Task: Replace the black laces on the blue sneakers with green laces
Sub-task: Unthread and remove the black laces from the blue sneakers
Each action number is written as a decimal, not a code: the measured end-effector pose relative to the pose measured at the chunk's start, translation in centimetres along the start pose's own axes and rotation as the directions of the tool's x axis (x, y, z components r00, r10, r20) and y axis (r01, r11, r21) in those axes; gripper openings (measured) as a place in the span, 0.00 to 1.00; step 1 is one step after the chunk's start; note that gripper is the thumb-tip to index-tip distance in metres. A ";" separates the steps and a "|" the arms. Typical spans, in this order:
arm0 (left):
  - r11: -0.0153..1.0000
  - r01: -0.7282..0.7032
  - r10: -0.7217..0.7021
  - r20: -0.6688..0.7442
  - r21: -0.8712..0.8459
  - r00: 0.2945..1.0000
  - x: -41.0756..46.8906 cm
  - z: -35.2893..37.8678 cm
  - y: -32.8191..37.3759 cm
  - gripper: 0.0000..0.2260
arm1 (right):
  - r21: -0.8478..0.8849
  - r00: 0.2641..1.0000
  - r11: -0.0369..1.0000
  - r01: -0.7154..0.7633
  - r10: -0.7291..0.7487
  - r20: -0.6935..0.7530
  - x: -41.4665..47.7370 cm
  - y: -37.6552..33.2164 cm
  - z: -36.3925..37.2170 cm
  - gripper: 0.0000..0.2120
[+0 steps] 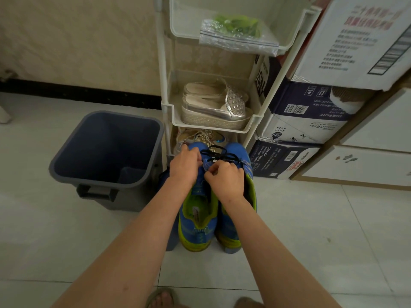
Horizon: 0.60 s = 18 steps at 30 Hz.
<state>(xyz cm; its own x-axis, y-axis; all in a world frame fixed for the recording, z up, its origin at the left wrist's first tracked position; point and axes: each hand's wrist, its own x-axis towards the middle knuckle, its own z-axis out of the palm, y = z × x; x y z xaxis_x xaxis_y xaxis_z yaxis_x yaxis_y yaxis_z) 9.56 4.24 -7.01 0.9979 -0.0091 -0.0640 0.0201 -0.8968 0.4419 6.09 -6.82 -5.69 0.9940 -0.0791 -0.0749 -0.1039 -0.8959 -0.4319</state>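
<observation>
Pale floor tiles [289,230] carry two blue sneakers [198,218]; left hand [185,166] and right hand [224,178], arms outstretched, pinch the loosened black laces [219,154].

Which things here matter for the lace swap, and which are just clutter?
For the job: blue sneakers, black laces, bag of green laces, left hand, right hand.

Lying about: grey bin, silver shoes, white rack, cardboard boxes.
</observation>
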 end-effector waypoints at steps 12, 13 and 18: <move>1.000 0.001 -0.001 0.039 -0.004 0.999 0.1 -0.1 -0.2 0.08 | 0.122 0.998 0.990 -0.067 0.064 0.025 -0.2 0.4 -0.4 0.11; 1.000 0.012 -0.012 0.053 0.007 0.999 0.2 0.0 -0.1 0.07 | 0.106 0.998 0.992 -0.063 0.061 0.023 -0.2 0.3 -0.3 0.11; 0.997 -0.029 0.035 0.078 -0.076 0.996 0.0 0.3 -0.3 0.03 | 0.036 0.999 0.998 -0.046 0.046 0.014 -0.2 0.1 -0.1 0.12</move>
<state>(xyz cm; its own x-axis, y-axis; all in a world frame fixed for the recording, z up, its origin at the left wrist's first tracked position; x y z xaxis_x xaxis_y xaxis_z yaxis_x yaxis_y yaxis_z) 9.51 4.40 -7.39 0.9902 -0.0749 -0.1178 -0.0043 -0.8599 0.5104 5.85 -6.92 -5.66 0.9877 -0.1141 -0.1072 -0.1510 -0.8752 -0.4597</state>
